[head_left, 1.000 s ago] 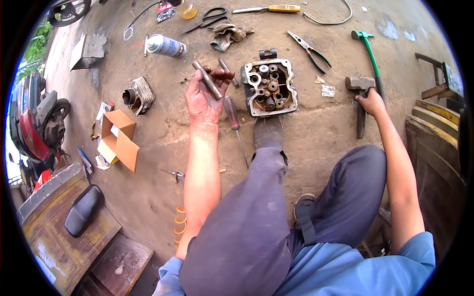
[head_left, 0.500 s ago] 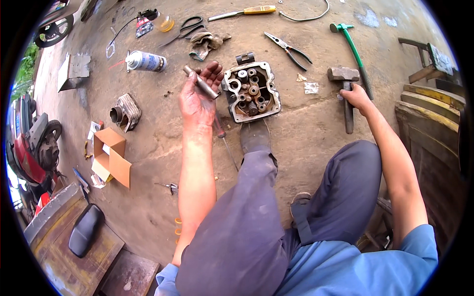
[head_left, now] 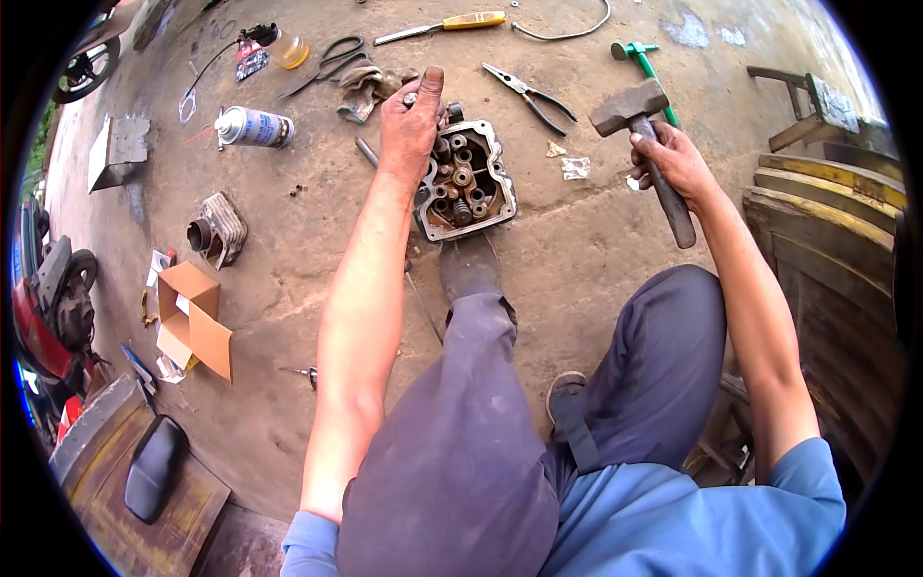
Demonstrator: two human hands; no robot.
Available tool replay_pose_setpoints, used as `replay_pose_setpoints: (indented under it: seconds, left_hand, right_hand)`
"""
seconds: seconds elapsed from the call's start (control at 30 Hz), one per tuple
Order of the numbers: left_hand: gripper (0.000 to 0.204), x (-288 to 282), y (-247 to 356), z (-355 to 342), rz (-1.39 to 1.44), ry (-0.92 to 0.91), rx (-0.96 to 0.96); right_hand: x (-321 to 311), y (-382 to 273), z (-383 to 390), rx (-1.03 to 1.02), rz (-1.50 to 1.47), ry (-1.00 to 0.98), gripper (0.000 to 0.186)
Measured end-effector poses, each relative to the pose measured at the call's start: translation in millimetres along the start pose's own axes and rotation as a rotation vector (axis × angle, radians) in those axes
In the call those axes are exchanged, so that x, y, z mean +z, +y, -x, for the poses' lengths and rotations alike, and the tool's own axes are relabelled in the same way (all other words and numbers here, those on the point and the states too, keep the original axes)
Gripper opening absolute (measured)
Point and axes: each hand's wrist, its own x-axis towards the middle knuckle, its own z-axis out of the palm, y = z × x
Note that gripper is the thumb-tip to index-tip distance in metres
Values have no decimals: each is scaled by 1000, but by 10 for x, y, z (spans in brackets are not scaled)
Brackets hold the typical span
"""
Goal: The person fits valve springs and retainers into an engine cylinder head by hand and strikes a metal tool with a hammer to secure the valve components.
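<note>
My left hand [head_left: 409, 135] is closed in an upright fist with the thumb up. The round end of a metal rod [head_left: 411, 99] shows at the top of this fist, beside the cylinder head [head_left: 510, 183]. Valve springs and rusty brown stains show inside that open, square casting, which rests against my shoe [head_left: 469, 269]. My right hand [head_left: 670, 159] is wrapped round the wooden handle of a club hammer [head_left: 630, 106], held tilted with its head up and to the left. Another metal bar [head_left: 365, 151] shows partly behind my left wrist.
Pliers [head_left: 527, 96], a green hammer [head_left: 644, 62], a yellow-handled tool [head_left: 471, 20], scissors [head_left: 336, 60] and a rag [head_left: 367, 91] lie beyond. On the left are a spray can [head_left: 255, 127], an engine cylinder [head_left: 219, 231] and an open carton [head_left: 197, 313]. Wooden furniture [head_left: 817, 221] stands at right.
My left hand has turned from palm up with the rod across it to an upright fist round it, further forward. My right hand has lifted and tilted the club hammer leftward. The view has shifted slightly.
</note>
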Motion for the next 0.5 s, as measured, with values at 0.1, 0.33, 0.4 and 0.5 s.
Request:
replay_pose_setpoints:
  seconds: [0.1, 0.33, 0.4, 0.5]
  left_hand:
    - [50, 10, -104, 4, -208, 5, 35]
    - [45, 64, -206, -50, -273, 46, 106]
    - [40, -48, -290, -47, -134, 30, 151]
    - [37, -46, -298, -26, -123, 58, 142]
  right_hand:
    - [327, -525, 225, -181, 149, -88, 36]
    - [994, -1334, 339, -528, 391, -221, 45]
    - [1205, -1586, 346, -593, 574, -189, 39]
    - [1434, -2005, 440, -850, 746, -104, 34]
